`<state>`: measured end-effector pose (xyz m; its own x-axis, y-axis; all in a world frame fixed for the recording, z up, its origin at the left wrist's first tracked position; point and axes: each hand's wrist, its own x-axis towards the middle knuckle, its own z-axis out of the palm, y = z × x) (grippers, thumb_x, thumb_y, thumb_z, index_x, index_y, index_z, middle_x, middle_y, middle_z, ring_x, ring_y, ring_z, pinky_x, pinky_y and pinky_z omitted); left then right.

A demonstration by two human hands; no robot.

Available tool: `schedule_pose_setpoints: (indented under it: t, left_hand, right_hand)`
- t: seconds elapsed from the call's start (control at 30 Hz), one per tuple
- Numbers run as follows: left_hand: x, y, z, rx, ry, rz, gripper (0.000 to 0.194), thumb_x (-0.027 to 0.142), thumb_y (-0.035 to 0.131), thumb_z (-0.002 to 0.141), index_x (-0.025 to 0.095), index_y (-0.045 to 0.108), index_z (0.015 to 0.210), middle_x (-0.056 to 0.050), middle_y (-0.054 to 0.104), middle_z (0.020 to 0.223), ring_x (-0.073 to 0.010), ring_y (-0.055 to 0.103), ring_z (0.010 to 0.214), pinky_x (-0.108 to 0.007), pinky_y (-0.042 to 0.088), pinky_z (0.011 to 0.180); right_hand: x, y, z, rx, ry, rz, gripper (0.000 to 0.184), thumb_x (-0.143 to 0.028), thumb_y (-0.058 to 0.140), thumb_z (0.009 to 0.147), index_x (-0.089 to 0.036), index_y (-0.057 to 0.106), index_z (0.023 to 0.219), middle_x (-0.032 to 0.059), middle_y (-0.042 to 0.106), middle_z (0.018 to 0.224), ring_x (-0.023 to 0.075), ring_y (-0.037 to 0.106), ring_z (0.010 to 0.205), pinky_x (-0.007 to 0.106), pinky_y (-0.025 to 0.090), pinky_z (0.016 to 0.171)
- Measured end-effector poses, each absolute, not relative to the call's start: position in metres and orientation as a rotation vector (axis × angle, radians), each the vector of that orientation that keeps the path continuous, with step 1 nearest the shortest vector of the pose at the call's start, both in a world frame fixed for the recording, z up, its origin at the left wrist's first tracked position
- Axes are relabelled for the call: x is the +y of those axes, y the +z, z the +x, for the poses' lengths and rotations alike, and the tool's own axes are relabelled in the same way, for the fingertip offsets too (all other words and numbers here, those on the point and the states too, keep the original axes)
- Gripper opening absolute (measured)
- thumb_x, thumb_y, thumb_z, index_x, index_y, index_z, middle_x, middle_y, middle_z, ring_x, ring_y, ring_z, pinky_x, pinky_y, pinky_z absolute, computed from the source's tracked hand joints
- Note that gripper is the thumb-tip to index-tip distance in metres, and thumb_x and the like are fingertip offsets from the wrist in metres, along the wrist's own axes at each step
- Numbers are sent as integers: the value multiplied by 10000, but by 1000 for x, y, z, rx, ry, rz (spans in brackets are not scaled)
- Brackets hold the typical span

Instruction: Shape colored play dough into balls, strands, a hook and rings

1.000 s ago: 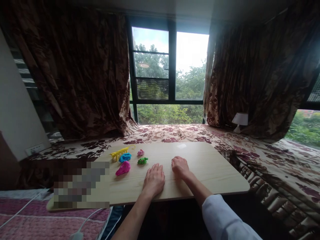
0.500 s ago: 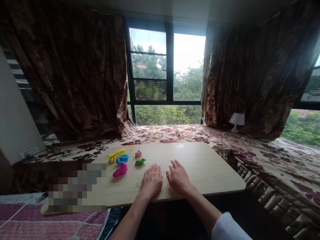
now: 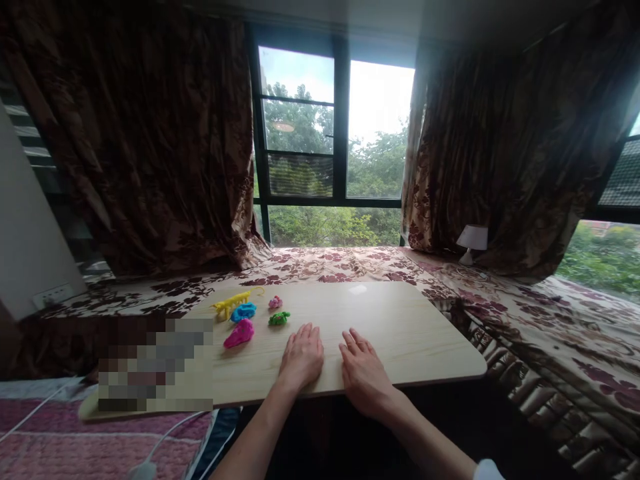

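Note:
My left hand [image 3: 302, 357] lies palm down near the front edge of a pale wooden table [image 3: 400, 313], fingers stretched forward. Also palm down, my right hand [image 3: 364, 370] rests at that edge with its fingers slightly spread. Neither holds anything. Left of my left hand is a small green turtle-like figure [image 3: 279, 318], with a small pink figure [image 3: 275, 302] behind it. Farther left are a magenta lump [image 3: 239, 333], a blue piece [image 3: 243, 312] and a yellow four-legged animal figure [image 3: 233, 305] with a long curled tail. They look like modelling clay.
A blurred-out patch [image 3: 155, 367] covers the table's left end. Beyond the table is a ledge with flowered cloth [image 3: 330, 263], below a window between dark curtains. A small white lamp [image 3: 473, 239] stands at right. A white cable [image 3: 165, 443] crosses the pink quilt [image 3: 75, 440].
My right hand has shifted to the right and a little toward me, away from my left hand. The left stays almost in place. The view has tilted slightly; the coloured figures lie as before.

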<state>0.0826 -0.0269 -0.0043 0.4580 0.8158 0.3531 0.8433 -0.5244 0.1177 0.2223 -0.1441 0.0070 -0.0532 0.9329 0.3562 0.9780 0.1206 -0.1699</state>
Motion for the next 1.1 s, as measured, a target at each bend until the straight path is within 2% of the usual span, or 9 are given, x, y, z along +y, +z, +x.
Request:
schedule_pose_setpoints:
  t: [0.13,0.3,0.4,0.53,0.6,0.8,0.87,0.97,1.1]
  left_hand:
    - [-24,-6,82,-1461,-573,-2614,436,298,261,850,165,428,1230,-91,393,1332,-194,287,1247,-367,169,1027]
    - [-23,-5,81,-1464,-571,-2618,438,304,255,853,164,433,1228,-92,390,1335,-192,290,1246,-359,181,1024]
    - [-24,-5,82,-1474,-576,-2620,434,299,260,853,161,434,1226,-92,387,1337,-192,289,1247,-355,176,1026]
    - [-25,-5,83,-1469,-588,-2614,429,293,274,851,159,426,1229,-96,381,1341,-194,277,1251,-353,156,1031]
    - [-25,-6,83,-1472,-583,-2609,427,293,277,850,159,425,1228,-98,386,1336,-195,281,1249,-355,162,1028]
    - [-23,-5,82,-1422,-549,-2614,418,289,268,854,161,427,1218,-95,403,1323,-197,305,1234,-369,200,1012]
    - [-23,-4,82,-1422,-544,-2610,418,297,263,857,166,426,1219,-91,403,1323,-195,305,1234,-365,204,1011]
    - [-23,-4,82,-1429,-544,-2607,419,306,264,858,173,424,1222,-84,399,1327,-191,299,1238,-356,192,1018]
    - [-25,-4,82,-1448,-580,-2610,423,298,273,854,159,427,1222,-90,397,1328,-191,296,1238,-353,179,1024]
  right_hand:
    - [-96,21,205,-1840,-128,-1973,442,-330,288,872,-145,424,1250,91,362,1346,231,176,1283,376,157,1015]
    - [-57,36,235,-1640,-27,-2166,467,-420,315,857,-154,454,1214,116,425,1292,261,268,1237,421,214,972]
    - [-81,27,254,-1645,-2,-2180,462,-414,351,841,-191,431,1237,87,402,1317,259,264,1242,424,224,967]
    - [-131,9,249,-1747,-69,-2007,454,-299,342,846,-238,345,1297,25,306,1381,198,212,1274,371,159,1012]
    - [-142,6,234,-1805,-104,-1927,444,-262,358,832,-228,379,1275,27,263,1400,190,183,1284,349,139,1020]
    - [-93,26,201,-1729,-91,-1956,418,-391,341,854,-194,463,1201,68,413,1307,228,184,1271,403,89,1017]
    - [-68,34,210,-1643,-51,-2051,443,-406,341,854,-170,452,1212,94,405,1306,244,190,1264,438,78,1007]
    - [-53,38,234,-1586,2,-2132,488,-437,358,837,-146,449,1218,133,390,1308,279,231,1242,470,133,981]
    - [-87,28,256,-1630,7,-2163,440,-395,343,844,-218,429,1238,70,327,1363,252,182,1270,460,113,995]
